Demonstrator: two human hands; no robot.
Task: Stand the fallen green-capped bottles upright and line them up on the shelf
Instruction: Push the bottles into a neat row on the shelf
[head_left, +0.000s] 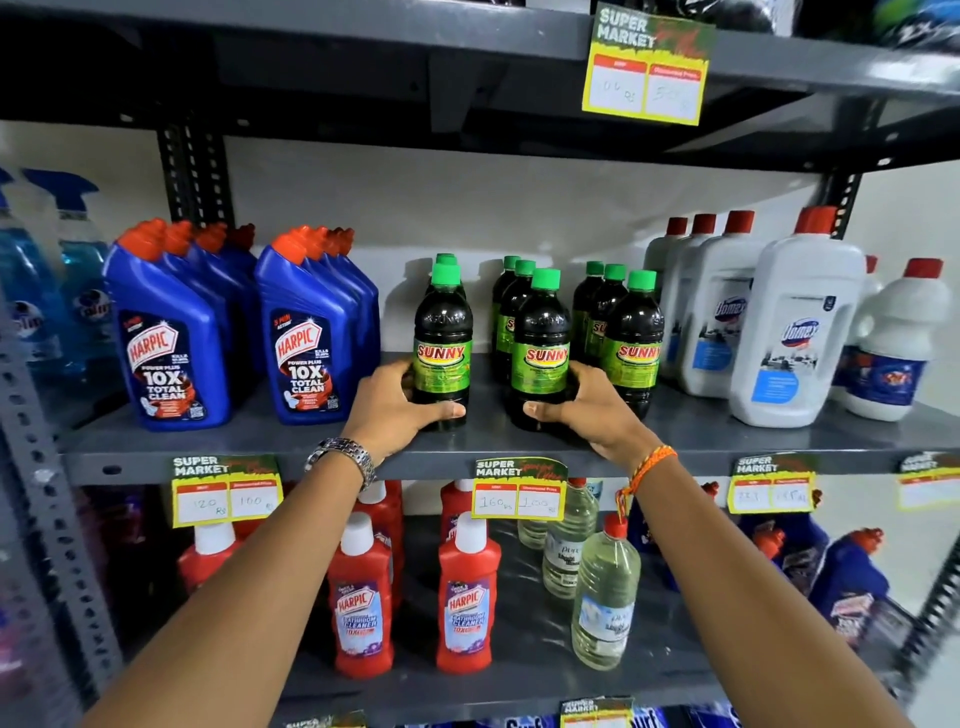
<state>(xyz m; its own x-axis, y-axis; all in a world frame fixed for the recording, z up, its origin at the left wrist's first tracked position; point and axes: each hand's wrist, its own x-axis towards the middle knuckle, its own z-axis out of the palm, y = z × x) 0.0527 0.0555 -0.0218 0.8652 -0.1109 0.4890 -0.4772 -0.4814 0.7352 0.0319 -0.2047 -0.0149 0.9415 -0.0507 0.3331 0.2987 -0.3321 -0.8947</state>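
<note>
Dark green-capped Sunny bottles (540, 343) all stand upright mid-shelf (260, 441), left hand (400, 410) wrapped round the leftmost front bottle (442, 343), right hand (587, 410) gripping the middle front one.

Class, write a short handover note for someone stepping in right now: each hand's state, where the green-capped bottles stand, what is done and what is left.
Left hand: gripping the front bottle of the left row.
Right hand: gripping the front bottle of the middle row.
Bottles: three rows on the middle shelf, right row untouched.
Done: every visible bottle stands upright.
Left: probably only evening out the gaps and front line.
</note>
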